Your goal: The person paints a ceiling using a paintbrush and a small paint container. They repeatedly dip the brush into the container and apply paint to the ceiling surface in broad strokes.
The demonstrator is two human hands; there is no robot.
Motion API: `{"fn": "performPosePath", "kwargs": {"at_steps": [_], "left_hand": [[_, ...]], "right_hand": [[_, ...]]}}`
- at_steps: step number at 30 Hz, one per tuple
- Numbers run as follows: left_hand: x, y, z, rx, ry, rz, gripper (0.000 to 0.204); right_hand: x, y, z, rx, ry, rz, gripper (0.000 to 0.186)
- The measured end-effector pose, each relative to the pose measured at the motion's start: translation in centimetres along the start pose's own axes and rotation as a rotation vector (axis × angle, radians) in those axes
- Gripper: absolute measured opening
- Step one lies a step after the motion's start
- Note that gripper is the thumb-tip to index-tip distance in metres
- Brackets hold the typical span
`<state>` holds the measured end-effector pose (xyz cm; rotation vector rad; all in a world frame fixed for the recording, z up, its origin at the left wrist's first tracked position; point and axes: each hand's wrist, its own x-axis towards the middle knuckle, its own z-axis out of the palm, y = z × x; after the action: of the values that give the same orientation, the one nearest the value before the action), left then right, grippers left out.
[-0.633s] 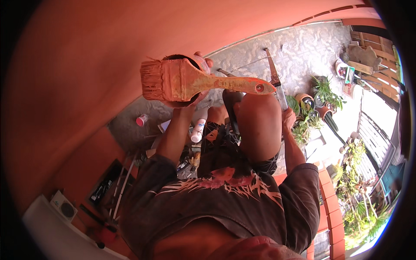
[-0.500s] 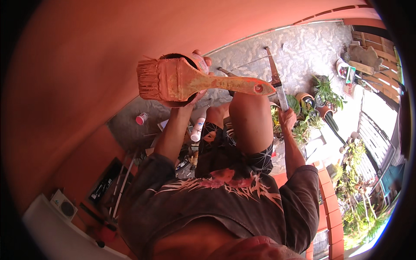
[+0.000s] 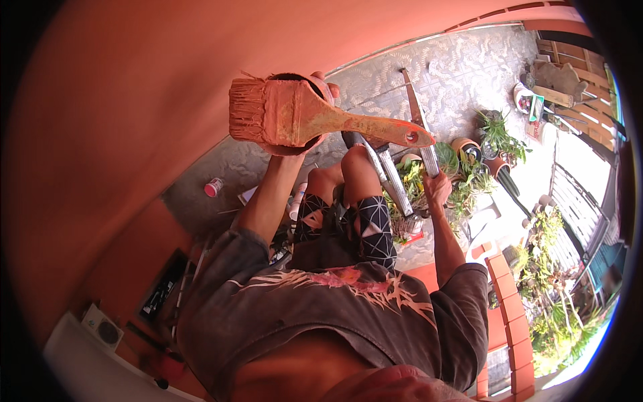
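Note:
My left hand (image 3: 333, 89) is closed around a paint can (image 3: 288, 150), its fingertips showing at the far right side of the can. Across the can's mouth lies a wide paintbrush (image 3: 295, 114), caked in orange-red paint, bristles to the left and handle reaching right. The brush hides most of the can and much of the hand. Lower and to the right, my right hand (image 3: 437, 189) grips the side rail of a metal ladder (image 3: 416, 110). Another ladder rail (image 3: 395, 184) shows beside my knees.
An orange-red wall (image 3: 134, 100) fills the left. Far below, the patterned floor (image 3: 462, 60) carries potted plants (image 3: 495, 134) on the right and a small pink-and-white container (image 3: 213, 187) on the left. An orange ledge (image 3: 512, 308) runs near my right elbow.
My raised knee has come down and left, uncovering more of the ladder. The can and brush have shifted slightly right and away in view. My right hand stays on the rail.

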<state>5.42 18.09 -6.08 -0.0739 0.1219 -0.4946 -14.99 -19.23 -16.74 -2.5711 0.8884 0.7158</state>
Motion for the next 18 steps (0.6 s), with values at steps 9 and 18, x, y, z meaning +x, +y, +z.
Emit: {"fn": "performPosePath", "kwargs": {"at_steps": [9,18], "left_hand": [[2.5,-2.0,-0.3,0.062,-0.142,0.084,0.076],[-0.3,-0.8,-4.9,0.163,0.140,0.032,0.042]], "right_hand": [[0.1,-0.4,0.4,-0.025,0.018,0.040,0.038],[-2.5,-0.6,1.1,-0.059,0.051,0.072,0.040]]}}
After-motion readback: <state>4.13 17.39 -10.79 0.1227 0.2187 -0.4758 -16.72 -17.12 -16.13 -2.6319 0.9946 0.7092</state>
